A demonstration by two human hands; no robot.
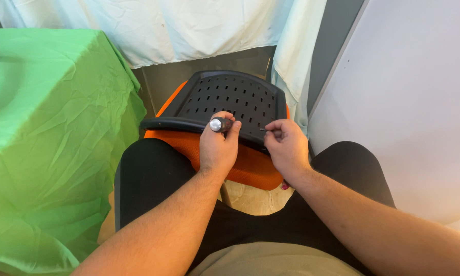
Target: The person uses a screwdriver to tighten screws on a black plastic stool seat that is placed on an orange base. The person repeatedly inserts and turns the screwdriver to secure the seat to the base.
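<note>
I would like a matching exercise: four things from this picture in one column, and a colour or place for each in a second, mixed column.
Things:
1. cloth
2. backrest
3. seat
4. screwdriver

Descriptions:
a. orange
b. in the left hand
c. green, on the left
d. black, with slots

Pairs: 1-c, 2-d, 3-a, 4-b

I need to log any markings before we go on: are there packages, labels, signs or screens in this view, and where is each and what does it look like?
None in view: no package, label, sign or screen.
Only unmarked things show: a black slotted chair part on an orange seat, a screwdriver in the left hand, the right hand pinching its thin shaft, a green cloth, white cloths and a plain white panel.
</note>
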